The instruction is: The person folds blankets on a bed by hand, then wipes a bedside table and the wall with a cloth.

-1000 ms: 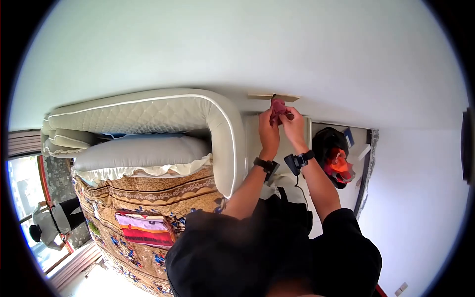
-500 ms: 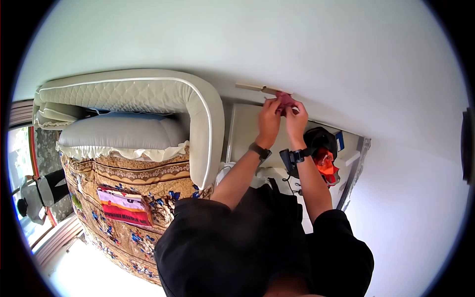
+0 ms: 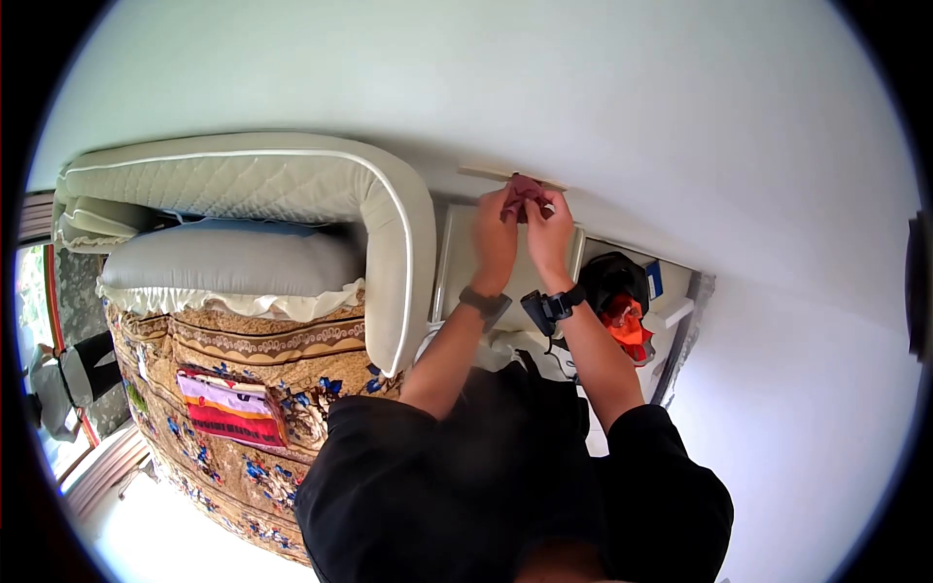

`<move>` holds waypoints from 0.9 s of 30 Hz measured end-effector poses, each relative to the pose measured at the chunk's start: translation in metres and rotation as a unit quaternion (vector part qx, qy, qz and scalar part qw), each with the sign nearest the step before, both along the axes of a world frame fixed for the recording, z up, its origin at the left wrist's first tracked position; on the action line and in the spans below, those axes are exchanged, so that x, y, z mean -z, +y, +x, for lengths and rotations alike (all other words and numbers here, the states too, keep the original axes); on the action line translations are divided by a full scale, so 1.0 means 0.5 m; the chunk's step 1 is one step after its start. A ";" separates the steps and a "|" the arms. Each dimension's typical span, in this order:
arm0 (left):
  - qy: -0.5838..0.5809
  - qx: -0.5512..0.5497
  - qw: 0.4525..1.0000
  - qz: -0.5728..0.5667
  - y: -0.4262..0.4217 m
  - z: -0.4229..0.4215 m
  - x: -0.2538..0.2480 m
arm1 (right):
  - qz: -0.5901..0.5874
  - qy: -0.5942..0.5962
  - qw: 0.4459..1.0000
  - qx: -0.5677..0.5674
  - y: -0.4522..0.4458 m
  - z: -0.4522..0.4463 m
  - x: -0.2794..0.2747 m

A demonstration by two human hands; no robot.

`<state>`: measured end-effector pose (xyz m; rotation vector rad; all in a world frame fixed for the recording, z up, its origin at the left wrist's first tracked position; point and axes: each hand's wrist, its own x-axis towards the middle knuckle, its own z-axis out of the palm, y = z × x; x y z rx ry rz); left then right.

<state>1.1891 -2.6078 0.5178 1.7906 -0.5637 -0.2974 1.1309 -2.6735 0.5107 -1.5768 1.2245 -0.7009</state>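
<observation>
A crumpled maroon cloth is held up between both hands, close to the wall. My left hand has its fingers closed on the cloth's left side. On the right side, my right hand pinches the same cloth with thumb and fingers. Just behind the cloth, a narrow pale strip runs along the wall; part of it is covered by the cloth. Whether the cloth touches the strip, I cannot tell.
Left of me is a bed with a padded headboard and a brown patterned bedspread; a folded colourful cloth lies on it. Below my hands stands a pale cabinet top. To the right are a black bag and an orange item.
Both hands have moved left along the wall strip with the maroon cloth between them. The view has shifted slightly, so the bed sits a little further left.
</observation>
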 end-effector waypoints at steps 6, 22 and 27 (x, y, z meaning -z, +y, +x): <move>-0.024 0.057 0.998 0.008 -0.042 -0.039 0.033 | 0.050 -0.062 0.995 0.064 -0.034 -0.067 0.007; 0.024 0.021 0.999 0.014 -0.026 -0.021 -0.018 | 0.040 -0.046 0.998 0.018 -0.025 -0.055 0.022; 0.004 0.080 0.995 0.054 -0.051 -0.046 0.032 | 0.120 -0.083 0.987 0.067 -0.052 -0.117 0.125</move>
